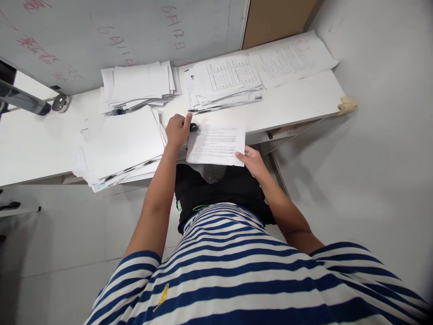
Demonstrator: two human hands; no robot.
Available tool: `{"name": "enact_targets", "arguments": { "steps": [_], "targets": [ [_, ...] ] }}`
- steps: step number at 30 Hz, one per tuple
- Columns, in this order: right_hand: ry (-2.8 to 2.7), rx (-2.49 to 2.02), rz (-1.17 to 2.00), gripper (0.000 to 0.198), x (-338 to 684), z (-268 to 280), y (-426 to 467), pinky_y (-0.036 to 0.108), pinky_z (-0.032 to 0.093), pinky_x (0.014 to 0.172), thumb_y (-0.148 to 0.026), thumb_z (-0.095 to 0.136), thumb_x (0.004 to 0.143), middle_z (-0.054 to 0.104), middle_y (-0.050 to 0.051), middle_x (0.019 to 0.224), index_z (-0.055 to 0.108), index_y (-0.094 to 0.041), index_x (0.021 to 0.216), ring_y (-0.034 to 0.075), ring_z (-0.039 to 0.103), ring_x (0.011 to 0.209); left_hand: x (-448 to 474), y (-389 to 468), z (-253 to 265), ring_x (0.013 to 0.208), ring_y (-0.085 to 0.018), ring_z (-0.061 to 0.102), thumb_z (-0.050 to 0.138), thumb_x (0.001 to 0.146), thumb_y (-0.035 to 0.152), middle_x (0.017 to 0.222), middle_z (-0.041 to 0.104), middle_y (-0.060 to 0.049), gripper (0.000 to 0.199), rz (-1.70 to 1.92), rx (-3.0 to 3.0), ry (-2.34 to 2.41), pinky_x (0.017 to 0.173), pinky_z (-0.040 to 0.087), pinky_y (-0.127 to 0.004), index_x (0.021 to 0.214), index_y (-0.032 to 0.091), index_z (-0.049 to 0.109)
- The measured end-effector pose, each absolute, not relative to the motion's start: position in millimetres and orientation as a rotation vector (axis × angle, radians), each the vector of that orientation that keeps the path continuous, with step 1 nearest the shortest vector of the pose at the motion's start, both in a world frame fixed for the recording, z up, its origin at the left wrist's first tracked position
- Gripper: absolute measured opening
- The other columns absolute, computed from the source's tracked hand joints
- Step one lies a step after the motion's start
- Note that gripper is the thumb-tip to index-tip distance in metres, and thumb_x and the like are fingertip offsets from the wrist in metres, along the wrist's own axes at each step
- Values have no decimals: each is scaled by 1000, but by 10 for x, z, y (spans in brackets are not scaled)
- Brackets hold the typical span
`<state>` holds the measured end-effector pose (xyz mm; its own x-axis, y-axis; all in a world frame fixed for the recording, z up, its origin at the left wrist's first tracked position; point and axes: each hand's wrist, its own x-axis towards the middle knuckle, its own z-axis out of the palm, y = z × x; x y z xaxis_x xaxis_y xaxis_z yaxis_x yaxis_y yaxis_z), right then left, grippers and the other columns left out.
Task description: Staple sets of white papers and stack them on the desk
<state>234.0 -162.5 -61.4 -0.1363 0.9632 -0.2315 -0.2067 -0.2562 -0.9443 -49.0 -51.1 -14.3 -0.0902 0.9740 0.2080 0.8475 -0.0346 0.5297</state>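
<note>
My left hand [178, 130] is closed around what looks like a black stapler [194, 127], most of it hidden by the fingers. Its rounded end sits at the upper left corner of some printed sheets [216, 143]. The lower right edge of these sheets is pinched in my right hand [253, 161], thumb on top and fingers underneath. They lie over the table's front edge, above my lap. Left of my left hand is a large loose pile of white paper [125, 140].
Another paper stack [142, 83] lies at the back by the whiteboard [135, 27]. Printed sheets [223, 79] are piled behind the hands, and a long printed sheet [294, 58] is to their right. A dark round object [61, 103] sits far left on the white table [291, 101].
</note>
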Motion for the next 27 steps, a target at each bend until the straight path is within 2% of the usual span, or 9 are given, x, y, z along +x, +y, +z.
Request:
{"name": "enact_targets", "arguments": {
  "steps": [9, 17, 23, 27],
  "targets": [
    [-1007, -1165, 1577, 55, 2359, -637, -1626, 49, 52, 101, -54, 84, 67, 77, 8, 108, 72, -20, 108, 28, 72, 102, -487, -575, -106, 95, -23, 55, 29, 96, 69, 88, 61, -9, 59, 758, 1988, 1972, 77, 40, -34, 69, 22, 51],
    [-1007, -1185, 1565, 55, 2339, -691, -1657, 47, 54, 98, -56, 82, 68, 77, 8, 110, 72, -21, 110, 27, 71, 102, -379, -600, -132, 100, -26, 57, 47, 96, 54, 100, 66, -8, 35, 700, 1987, 2118, 85, 41, -39, 79, 25, 56],
    [-1005, -1190, 1563, 53, 2329, -715, -1672, 48, 53, 98, -53, 81, 70, 77, 7, 111, 71, -21, 111, 26, 71, 101, -323, -608, -153, 103, -29, 55, 43, 98, 50, 100, 67, -10, 33, 641, 1995, 2140, 92, 38, -43, 83, 25, 57],
    [-991, -1171, 1570, 52, 2322, -753, -1678, 48, 53, 99, -52, 82, 70, 77, 8, 111, 72, -21, 110, 26, 71, 101, -296, -613, -175, 113, -31, 52, 42, 99, 46, 105, 67, -11, 30, 596, 2052, 2120, 93, 37, -44, 89, 24, 59]
  ]
}}
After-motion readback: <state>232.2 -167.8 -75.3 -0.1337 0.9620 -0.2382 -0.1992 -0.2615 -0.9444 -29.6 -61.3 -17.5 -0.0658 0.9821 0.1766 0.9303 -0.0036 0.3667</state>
